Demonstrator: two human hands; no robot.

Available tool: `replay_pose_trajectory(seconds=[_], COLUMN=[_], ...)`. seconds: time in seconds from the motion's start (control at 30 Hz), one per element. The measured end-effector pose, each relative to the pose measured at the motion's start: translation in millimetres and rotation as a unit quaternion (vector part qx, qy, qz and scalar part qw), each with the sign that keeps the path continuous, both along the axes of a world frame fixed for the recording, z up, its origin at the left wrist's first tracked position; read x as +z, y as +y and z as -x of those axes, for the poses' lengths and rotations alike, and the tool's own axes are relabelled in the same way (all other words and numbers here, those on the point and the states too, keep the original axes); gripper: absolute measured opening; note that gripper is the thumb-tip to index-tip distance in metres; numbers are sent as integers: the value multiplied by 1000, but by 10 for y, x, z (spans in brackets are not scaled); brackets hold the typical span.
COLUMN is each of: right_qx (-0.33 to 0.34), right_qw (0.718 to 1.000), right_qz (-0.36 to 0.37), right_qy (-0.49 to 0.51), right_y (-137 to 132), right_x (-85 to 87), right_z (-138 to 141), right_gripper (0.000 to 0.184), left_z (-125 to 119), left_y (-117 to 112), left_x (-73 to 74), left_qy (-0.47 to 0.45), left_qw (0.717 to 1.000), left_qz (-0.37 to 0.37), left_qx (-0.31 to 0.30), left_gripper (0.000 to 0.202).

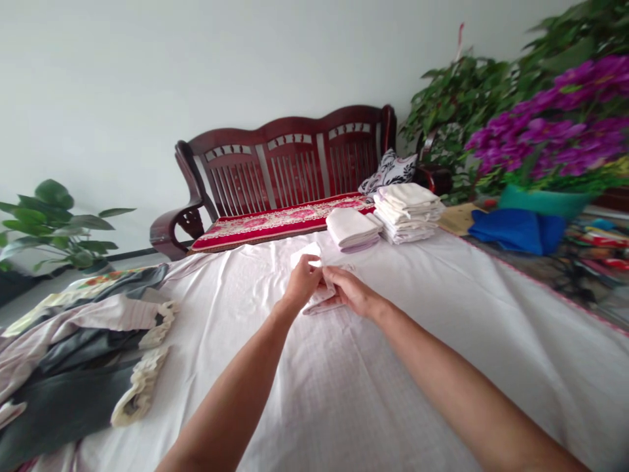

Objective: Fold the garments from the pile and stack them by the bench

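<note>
Both my arms reach out over a table covered by a white cloth [373, 387]. My left hand [301, 283] and my right hand [350, 290] meet near the middle of the table, fingers closed on a small pale folded cloth [320, 298] that is partly hidden between them. A corner of the cloth sticks up above my left fingers. Beyond my hands lie two stacks of folded pale cloths, a low one [352, 229] and a taller one [409, 211].
A heap of dark grey, pink and cream garments [83, 354] lies at the left. A blue cloth [515, 231] and a teal pot of purple flowers [545, 200] stand at the right. A dark wooden bench [285, 164] with a red cushion stands behind the table.
</note>
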State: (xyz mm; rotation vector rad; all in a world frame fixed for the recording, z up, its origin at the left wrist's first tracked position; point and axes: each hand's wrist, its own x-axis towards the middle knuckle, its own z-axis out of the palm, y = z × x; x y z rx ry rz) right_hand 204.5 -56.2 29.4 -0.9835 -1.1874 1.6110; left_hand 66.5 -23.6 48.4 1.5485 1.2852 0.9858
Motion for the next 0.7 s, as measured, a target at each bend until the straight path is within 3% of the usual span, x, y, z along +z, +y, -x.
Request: replay_pose_trajectory(seconds=[0.1,0.17,0.33,0.5,0.7], right_qx=[-35,-44,-84,-80,-86], right_qw=[997,991,968,950,946], right_qz=[-13,-33,-78,-135,-143], right_qy=[-68,-120,-223,-270,-279], right_y=[-34,-38,39,133,104], right_x=[47,72,39,-70,-46], right_z=[-33,-60,-164,-327,-505], right_gripper=[32,30,30,30,36], left_z=[-24,31,300,496,480], left_y=[-29,-64,-214,-353,-427], left_x=[-61,-99,-305,-540,-605], left_qy=[-50,-47,79,218,330], left_qw=[999,998,979,948,898], left_qz=[9,-22,-172,-234,-275], left_qx=[6,34,74,3,-92], left_gripper=[28,28,26,36,50])
